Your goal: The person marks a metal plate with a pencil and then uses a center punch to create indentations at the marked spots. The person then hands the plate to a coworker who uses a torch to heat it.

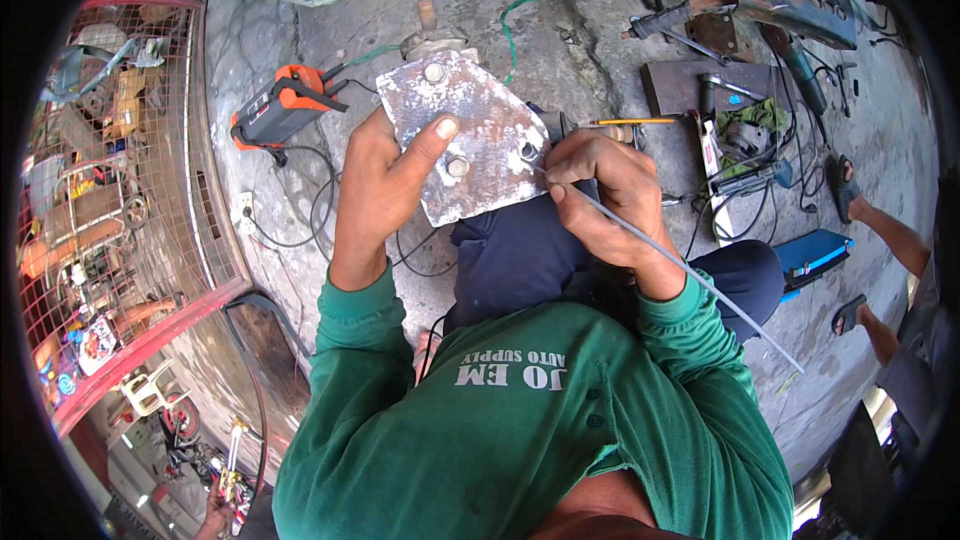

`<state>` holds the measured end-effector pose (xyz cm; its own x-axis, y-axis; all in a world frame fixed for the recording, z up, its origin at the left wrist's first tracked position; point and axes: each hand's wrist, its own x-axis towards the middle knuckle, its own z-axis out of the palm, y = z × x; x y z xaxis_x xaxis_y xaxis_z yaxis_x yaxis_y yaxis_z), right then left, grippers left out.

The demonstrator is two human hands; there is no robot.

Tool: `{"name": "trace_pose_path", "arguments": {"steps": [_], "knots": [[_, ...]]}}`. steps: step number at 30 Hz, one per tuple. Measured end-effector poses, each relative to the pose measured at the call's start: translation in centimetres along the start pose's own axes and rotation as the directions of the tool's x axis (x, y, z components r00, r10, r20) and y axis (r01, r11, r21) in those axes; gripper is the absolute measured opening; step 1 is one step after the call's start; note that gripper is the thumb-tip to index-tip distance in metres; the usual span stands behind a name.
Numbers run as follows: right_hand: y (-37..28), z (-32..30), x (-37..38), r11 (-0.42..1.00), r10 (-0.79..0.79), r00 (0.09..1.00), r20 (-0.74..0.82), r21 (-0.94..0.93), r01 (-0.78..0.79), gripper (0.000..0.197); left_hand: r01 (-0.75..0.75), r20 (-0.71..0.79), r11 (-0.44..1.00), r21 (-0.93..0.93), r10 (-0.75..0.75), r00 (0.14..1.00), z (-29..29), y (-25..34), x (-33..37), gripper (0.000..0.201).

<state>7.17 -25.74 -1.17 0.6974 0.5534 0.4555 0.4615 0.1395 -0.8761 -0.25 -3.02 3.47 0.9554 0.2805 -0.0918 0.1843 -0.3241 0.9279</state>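
My left hand (pixel 375 175) grips a rusty, white-flecked metal plate (pixel 490 120) by its left edge, the thumb lying across its face. Two bolt heads show on the plate, plus a small dark hole near its right corner. Pinched in my right hand (pixel 615 190) is a thin grey rod (pixel 720 295), probably a welding rod. Its front end meets the plate beside that hole, and its long tail slants back over my right forearm. Behind the plate's top edge, part of a rusty round metal piece (pixel 433 40) shows. Fingers under the plate are hidden.
An orange and black portable welder (pixel 285 105) stands left on the concrete, its cables trailing nearby. A yellow pencil (pixel 635 121) lies at right, near an angle grinder (pixel 745 140) and a blue pouch (pixel 812 255). Red-framed mesh (pixel 120 170) borders the left; another person's foot (pixel 845 190) is at right.
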Motion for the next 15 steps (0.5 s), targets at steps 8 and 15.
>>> {"name": "trace_pose_path", "arguments": {"steps": [8, 15], "knots": [[-0.06, 0.03, 0.40, 0.999, 0.025, 0.999, 0.041, -0.031, -0.024, 0.010, -0.017, -0.012, 1.000, 0.002, 0.017, 1.000, -0.13, -0.34, 0.07, 0.033], [0.02, 0.27, 0.49, 1.000, 0.029, 1.000, 0.008, -0.008, -0.029, 0.012, 0.014, 0.009, 0.999, -0.029, -0.013, 1.000, -0.09, -0.12, 0.07, 0.036]]}}
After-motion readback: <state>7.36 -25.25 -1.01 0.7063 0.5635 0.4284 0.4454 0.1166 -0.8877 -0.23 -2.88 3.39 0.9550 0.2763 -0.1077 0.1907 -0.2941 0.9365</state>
